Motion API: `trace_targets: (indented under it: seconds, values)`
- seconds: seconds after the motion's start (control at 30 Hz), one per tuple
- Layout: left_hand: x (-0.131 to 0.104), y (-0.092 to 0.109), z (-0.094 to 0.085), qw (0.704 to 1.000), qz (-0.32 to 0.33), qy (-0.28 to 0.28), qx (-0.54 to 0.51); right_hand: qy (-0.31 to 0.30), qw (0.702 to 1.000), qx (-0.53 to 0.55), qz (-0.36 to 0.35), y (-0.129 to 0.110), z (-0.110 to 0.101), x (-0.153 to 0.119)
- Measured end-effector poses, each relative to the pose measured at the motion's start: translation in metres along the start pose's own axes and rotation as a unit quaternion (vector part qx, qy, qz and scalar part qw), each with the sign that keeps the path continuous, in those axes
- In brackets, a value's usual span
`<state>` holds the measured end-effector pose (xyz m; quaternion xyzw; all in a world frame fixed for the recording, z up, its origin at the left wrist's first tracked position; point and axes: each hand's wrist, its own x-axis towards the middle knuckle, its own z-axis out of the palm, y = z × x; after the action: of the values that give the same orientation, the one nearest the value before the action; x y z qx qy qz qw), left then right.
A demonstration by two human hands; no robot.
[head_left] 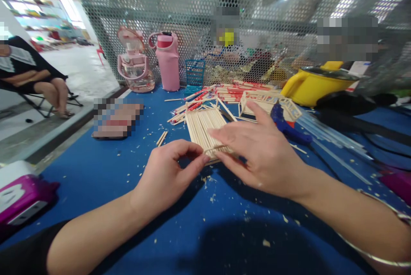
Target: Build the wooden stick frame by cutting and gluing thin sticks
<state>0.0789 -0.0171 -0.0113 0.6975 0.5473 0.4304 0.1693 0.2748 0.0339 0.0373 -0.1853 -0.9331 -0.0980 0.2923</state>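
Observation:
A flat panel of pale wooden sticks laid side by side lies on the blue table in front of me. At its near edge, a thin wooden stick runs crosswise over the others. My left hand pinches the left end of this stick between thumb and forefinger. From the right, my right hand has its thumb against the stick's other part, with the forefinger stretched over the panel and a far finger raised. Its remaining fingertips are hidden beneath the hand.
Behind the panel lie loose sticks in red wrapping and a small stick-built frame. A blue glue gun, clear glue sticks and a yellow pot stand right. Pink bottles are at the back; a person sits far left.

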Motion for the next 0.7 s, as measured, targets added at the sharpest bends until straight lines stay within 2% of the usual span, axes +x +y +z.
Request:
trace_targets:
  seconds: [0.13,0.23,0.3,0.4,0.5,0.6,0.7]
  values:
    - [0.000,-0.005,-0.001,0.999,0.024,-0.011,0.022,0.095,0.993,-0.031,0.069,0.009,-0.027,0.001]
    - [-0.001,-0.004,-0.004,0.995,0.091,-0.020,0.034,0.128,0.974,0.008,0.187,0.016,-0.038,-0.007]
    - [-0.003,0.000,-0.007,0.987,0.157,-0.006,0.043,0.133,0.949,0.066,0.277,0.021,-0.034,-0.018]
    - [-0.005,0.005,-0.011,0.971,0.231,0.028,0.056,0.106,0.905,0.184,0.369,0.028,-0.017,-0.036]
    - [-0.003,0.005,-0.013,0.964,0.249,0.073,0.056,0.048,0.871,0.284,0.397,0.031,0.000,-0.048]
    - [0.001,0.001,-0.014,0.964,0.235,0.113,0.059,-0.004,0.870,0.305,0.386,0.028,0.007,-0.051]
    - [0.005,-0.003,-0.015,0.976,0.159,0.143,0.035,-0.055,0.883,0.286,0.368,0.021,0.008,-0.049]
